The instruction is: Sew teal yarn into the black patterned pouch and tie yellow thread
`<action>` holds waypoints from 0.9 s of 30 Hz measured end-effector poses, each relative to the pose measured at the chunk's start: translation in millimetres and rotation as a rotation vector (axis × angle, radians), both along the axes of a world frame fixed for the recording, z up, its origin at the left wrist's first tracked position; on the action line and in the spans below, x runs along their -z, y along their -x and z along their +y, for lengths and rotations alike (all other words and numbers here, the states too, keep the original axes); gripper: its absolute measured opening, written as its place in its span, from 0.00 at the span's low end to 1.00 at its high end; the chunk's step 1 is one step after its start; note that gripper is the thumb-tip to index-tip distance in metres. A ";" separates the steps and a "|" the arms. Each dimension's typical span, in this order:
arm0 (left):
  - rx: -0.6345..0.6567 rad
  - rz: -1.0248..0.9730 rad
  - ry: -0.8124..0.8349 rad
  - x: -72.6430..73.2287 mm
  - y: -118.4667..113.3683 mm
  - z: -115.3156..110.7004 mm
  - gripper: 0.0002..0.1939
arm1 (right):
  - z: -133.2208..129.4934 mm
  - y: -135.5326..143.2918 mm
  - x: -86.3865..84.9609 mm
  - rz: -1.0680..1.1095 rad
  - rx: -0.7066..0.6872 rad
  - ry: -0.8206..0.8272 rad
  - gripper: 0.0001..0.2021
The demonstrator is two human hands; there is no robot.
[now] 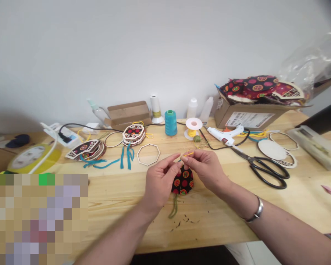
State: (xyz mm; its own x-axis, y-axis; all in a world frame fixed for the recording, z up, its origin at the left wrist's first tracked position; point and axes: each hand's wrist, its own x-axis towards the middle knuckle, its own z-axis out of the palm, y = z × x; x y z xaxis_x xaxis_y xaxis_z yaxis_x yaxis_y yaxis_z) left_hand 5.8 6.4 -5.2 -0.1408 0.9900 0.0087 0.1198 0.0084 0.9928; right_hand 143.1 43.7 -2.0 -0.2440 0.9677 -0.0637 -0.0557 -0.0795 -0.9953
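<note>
At the front middle of the table, a small black fabric piece (184, 183) with red and orange flower patterns hangs below my fingers. A green cord tassel (174, 208) trails from its lower edge. My left hand (160, 180) is closed in a pinch at the piece's upper edge. My right hand (208, 170) meets it there, thumb and forefinger pinched on a thin yellow cord (189, 154). The exact spot where cord and fabric meet is hidden by my fingertips.
Black-handled scissors (267, 171) and a white glue gun (224, 136) lie to the right. Behind stand a teal thread cone (170, 123) and a yellow cord spool (193, 125). A wooden octagon frame (148, 154) lies left of centre. A cardboard box (248, 114) holds patterned pieces.
</note>
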 end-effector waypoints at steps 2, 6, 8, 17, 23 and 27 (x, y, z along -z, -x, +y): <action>-0.017 0.127 -0.099 0.6 0.8 -0.9 0.11 | 0.2 0.2 -1.5 -0.009 -0.006 0.000 0.09; -0.028 0.251 -0.219 1.8 1.6 -1.4 0.08 | -0.3 0.2 -3.8 -0.054 0.006 -0.006 0.09; -0.031 0.234 -0.195 0.7 1.5 -0.6 0.07 | -0.6 0.4 -4.2 -0.066 0.016 -0.010 0.09; -0.010 -0.116 0.122 -2.9 0.9 4.6 0.06 | -0.5 0.6 -3.2 -0.052 0.017 -0.004 0.08; -0.037 -0.231 0.098 1.7 2.0 5.9 0.07 | -3.5 3.6 0.8 -0.007 -0.050 0.076 0.11; -0.084 -0.250 0.094 2.2 2.9 7.6 0.06 | -7.9 5.7 4.4 -0.131 -0.073 -0.051 0.08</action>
